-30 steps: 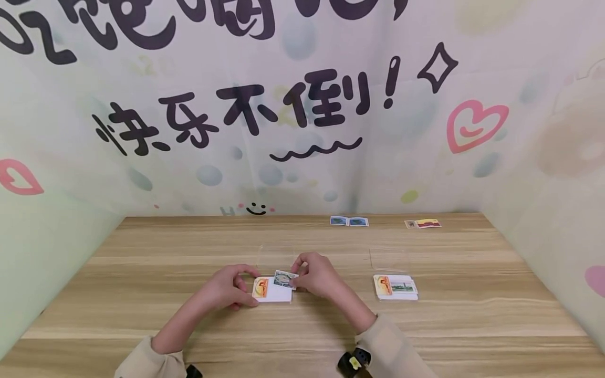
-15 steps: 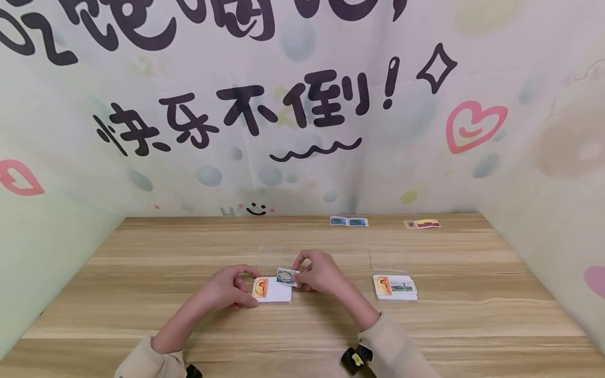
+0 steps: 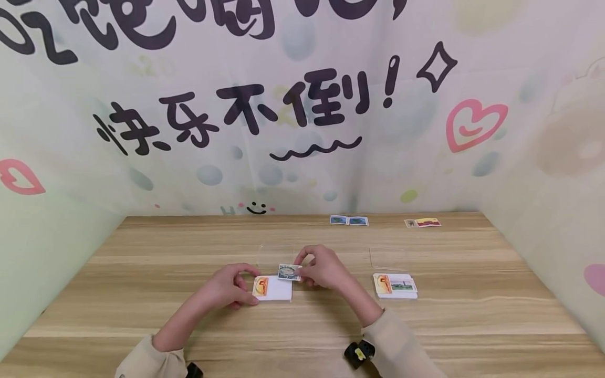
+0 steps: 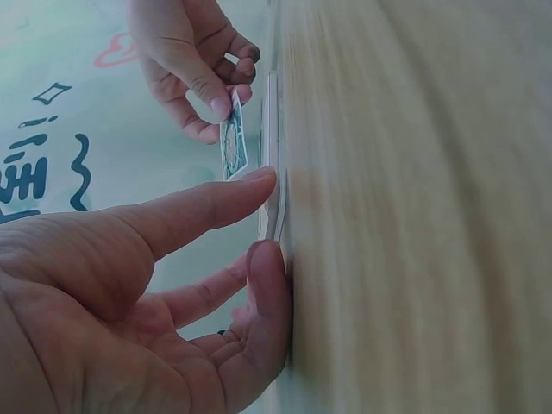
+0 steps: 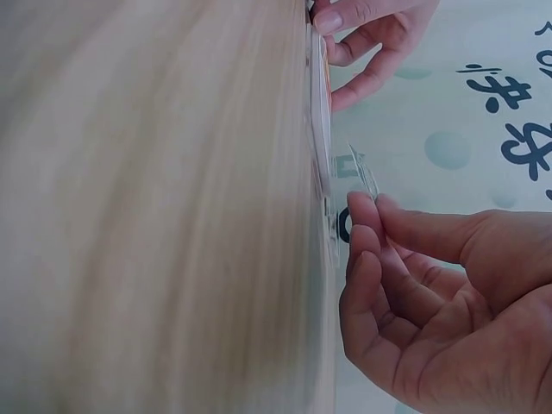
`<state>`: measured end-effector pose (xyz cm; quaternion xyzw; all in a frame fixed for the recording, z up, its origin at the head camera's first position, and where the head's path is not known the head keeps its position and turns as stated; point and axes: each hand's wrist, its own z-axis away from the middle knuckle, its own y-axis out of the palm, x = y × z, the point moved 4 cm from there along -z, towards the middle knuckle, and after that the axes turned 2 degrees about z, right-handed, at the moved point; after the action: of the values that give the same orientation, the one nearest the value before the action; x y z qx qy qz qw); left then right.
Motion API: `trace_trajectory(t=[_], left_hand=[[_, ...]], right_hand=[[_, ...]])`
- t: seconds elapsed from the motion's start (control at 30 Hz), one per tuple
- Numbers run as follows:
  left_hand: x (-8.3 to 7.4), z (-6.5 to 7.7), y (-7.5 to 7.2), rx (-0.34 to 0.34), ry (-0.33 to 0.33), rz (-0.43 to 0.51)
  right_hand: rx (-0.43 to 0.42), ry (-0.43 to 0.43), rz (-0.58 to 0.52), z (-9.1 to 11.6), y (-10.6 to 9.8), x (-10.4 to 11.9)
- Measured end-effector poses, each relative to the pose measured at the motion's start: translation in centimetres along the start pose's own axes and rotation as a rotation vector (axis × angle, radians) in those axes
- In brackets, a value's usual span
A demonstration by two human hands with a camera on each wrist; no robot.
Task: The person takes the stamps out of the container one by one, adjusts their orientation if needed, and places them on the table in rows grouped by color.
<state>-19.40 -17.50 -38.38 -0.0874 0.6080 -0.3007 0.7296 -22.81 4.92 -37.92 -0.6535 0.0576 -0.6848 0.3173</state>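
My left hand (image 3: 226, 286) grips the left side of a thin white card stack (image 3: 282, 290), thumb at the near corner and index finger at the far one. On the stack's left end lies an orange stamp (image 3: 261, 286) with a red figure. My right hand (image 3: 325, 269) pinches a grey-green stamp (image 3: 288, 272) by its right edge, between thumb and fingertips. This stamp overlaps the stack's far right corner in the head view. In the left wrist view the held stamp (image 4: 231, 147) is tilted and apart from the stack's edge (image 4: 272, 121).
To the right lies a second white card stack (image 3: 384, 297) bearing an orange stamp and a green landscape stamp (image 3: 403, 285). Clear plastic flaps (image 3: 388, 258) lie behind both stacks. Blue stamps (image 3: 348, 220) and a grey-and-red stamp pair (image 3: 423, 223) rest near the back wall.
My right hand has moved slightly away and to the right with the grey-green stamp, baring more of the white card stack. My left hand has stayed in place.
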Motion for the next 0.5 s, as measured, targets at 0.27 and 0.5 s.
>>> trace_trajectory(t=[0.27,0.5], left_hand=[[-0.13,0.02,-0.1,0.001,0.008,-0.015],[-0.05,-0.02,-0.15,0.004,0.014,-0.011]], right_hand=[[-0.01,0.008,0.003,-0.07,-0.24,-0.09],[-0.014,-0.012,0.001,-0.05,-0.57,-0.06]])
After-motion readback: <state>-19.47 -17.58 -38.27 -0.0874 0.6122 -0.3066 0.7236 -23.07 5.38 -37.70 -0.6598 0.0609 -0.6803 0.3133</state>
